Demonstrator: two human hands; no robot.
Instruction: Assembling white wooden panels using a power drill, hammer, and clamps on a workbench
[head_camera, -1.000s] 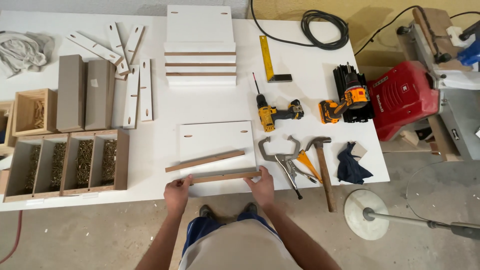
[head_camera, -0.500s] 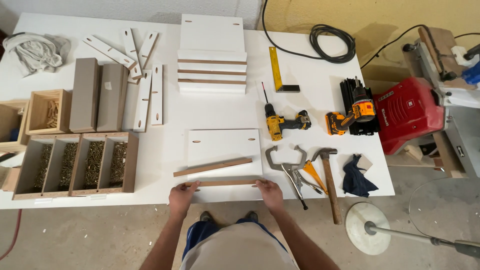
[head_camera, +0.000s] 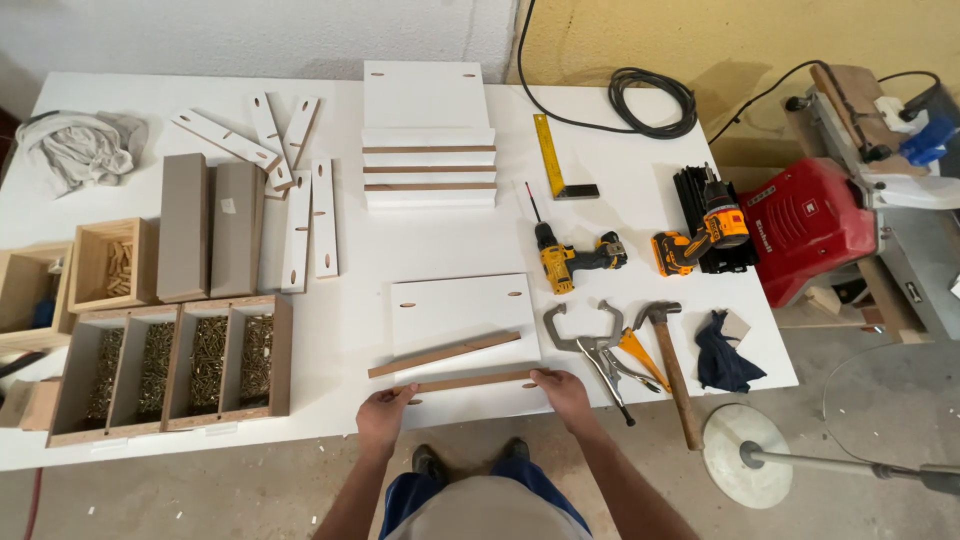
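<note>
Lying along the near edge of the white table (head_camera: 640, 200), a thin wooden strip (head_camera: 470, 382) is pinched at its two ends: left hand (head_camera: 385, 418) on one, right hand (head_camera: 562, 392) on the other, hands well apart. A second strip (head_camera: 443, 354) rests tilted on the white panel (head_camera: 460, 305) just beyond. Locking pliers (head_camera: 598, 352) crowd the right. Fingertips hide the strip's ends; both forearms reach forward.

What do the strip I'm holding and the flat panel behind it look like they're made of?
The strip, held at its ends by the left hand and right hand, looks like bare brown fibreboard, matte. The panel looks white-coated board, smooth-faced with slots; its core is hidden.
</note>
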